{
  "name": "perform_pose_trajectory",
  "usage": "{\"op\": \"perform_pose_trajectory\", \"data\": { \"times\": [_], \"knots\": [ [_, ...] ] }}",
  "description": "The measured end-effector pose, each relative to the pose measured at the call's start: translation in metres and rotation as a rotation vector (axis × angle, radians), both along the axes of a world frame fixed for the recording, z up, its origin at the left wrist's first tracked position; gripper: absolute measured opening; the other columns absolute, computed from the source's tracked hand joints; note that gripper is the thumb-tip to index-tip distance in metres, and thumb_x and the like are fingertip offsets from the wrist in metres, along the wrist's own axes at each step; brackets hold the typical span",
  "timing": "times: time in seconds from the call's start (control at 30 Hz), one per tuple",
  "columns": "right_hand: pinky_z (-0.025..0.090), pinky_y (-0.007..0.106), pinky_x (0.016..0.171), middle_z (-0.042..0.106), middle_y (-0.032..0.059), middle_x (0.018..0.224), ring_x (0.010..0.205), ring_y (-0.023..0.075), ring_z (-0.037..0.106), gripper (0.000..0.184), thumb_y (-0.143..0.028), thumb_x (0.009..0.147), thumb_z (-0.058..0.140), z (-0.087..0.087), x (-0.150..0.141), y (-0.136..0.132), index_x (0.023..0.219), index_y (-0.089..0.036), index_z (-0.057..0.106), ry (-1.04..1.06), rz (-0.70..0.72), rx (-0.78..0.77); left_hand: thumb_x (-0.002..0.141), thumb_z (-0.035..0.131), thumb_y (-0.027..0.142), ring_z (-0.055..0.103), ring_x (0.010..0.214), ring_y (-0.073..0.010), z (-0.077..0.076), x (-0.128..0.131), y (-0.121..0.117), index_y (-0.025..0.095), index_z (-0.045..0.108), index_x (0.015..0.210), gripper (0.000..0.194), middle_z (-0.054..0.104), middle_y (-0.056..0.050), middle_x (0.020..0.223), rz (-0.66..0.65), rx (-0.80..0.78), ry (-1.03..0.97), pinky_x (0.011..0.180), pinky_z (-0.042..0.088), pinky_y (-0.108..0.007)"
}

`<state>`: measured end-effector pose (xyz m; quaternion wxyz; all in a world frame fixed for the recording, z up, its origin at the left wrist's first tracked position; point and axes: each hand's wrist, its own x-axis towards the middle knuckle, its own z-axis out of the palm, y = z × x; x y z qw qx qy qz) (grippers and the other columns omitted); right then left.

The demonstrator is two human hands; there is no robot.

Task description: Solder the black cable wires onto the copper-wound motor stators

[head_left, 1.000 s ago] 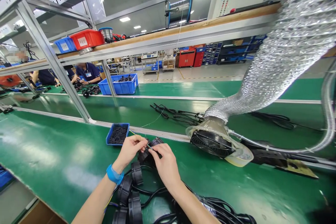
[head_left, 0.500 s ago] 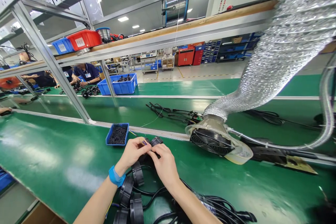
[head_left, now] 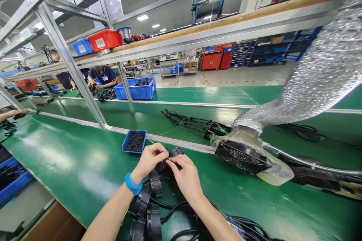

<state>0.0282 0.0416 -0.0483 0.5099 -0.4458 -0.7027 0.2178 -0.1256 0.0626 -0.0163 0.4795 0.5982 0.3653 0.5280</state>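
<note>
My left hand [head_left: 149, 160], with a blue band at its wrist, pinches a thin wire end over a round black part [head_left: 175, 153] on the green bench. My right hand [head_left: 185, 177] is closed on the same black part from the right, fingertips meeting the left hand's. A chain of similar round black parts [head_left: 147, 207] joined by black cable lies under my forearms. A small blue tray of little black pieces [head_left: 135, 141] sits just beyond my left hand.
A fume fan [head_left: 240, 156] on a silver flexible duct [head_left: 308, 86] lies to the right. Cable bundles [head_left: 195, 122] lie on the middle belt. A large blue bin [head_left: 137, 89] and seated people [head_left: 102, 75] are across the line. Another person's hand [head_left: 11, 113] is far left.
My view has shifted so everything slides right and slightly down. Both hands stay pinched together on the black part with only small finger movement.
</note>
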Motion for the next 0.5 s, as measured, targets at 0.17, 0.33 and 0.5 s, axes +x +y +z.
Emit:
{"op": "perform_pose_trajectory", "data": {
  "times": [0.17,0.33,0.5],
  "knots": [
    [0.045,0.037,0.075,0.069,0.005,0.079,0.08,0.0234,0.059,0.025,-0.032,0.094,0.055,0.0001,-0.0003,-0.0017,0.075,-0.022,0.069,-0.045,-0.015,0.007,0.072,0.081,0.034,0.053,0.069,-0.0129,-0.0031,-0.0018,0.0021,0.014,0.067,0.067,0.026,0.059,-0.002,0.071,-0.029,0.039,0.029,0.069,0.041,-0.026],
    [0.043,0.035,0.076,0.068,0.0043,0.079,0.08,0.0224,0.059,0.025,-0.029,0.096,0.054,-0.0016,-0.0005,-0.0011,0.078,-0.021,0.069,-0.092,-0.031,0.027,0.073,0.08,0.036,0.053,0.069,-0.0126,-0.0035,-0.0035,0.0036,0.014,0.07,0.07,0.024,0.06,-0.002,0.072,-0.025,0.036,0.062,0.067,0.041,-0.026],
    [0.041,0.034,0.076,0.067,0.0045,0.079,0.079,0.0217,0.059,0.031,-0.029,0.1,0.046,-0.0023,-0.0019,-0.0004,0.081,-0.02,0.069,-0.174,-0.035,0.049,0.073,0.08,0.037,0.053,0.066,-0.011,0.004,-0.0081,0.0021,0.012,0.073,0.077,0.025,0.062,-0.003,0.075,-0.04,-0.021,0.056,0.062,0.042,-0.024]
  ]
}}
